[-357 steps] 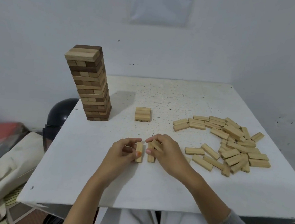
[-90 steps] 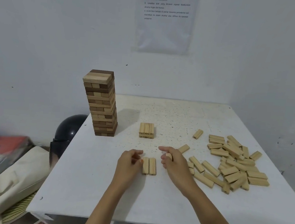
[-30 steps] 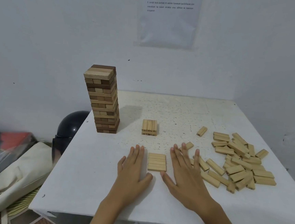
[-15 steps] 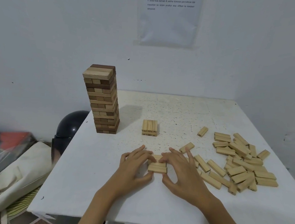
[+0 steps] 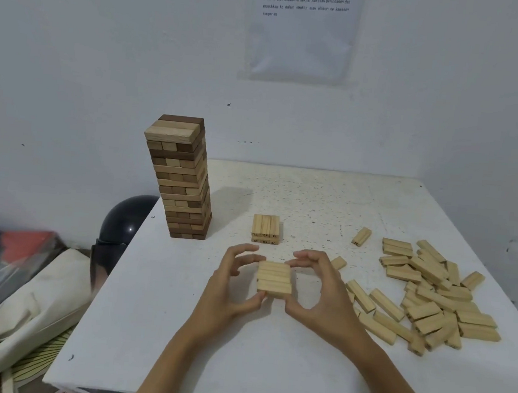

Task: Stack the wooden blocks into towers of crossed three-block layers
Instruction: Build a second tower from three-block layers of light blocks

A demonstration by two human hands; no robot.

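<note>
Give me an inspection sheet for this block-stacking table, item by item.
Surface: white speckled table, flat, dark flecks across the middle.
Job's things: tall tower of dark and light blocks, back left; low stack at centre; three-block layer near the front; loose blocks heaped at right.
Clutter: cloth bag and dark dome beside the table's left edge.
Grippers: left hand and right hand pinch the three-block layer between thumb and fingers.
Cables: nothing seen.
Surroundings: white walls; printed sheet on the back wall.
</note>
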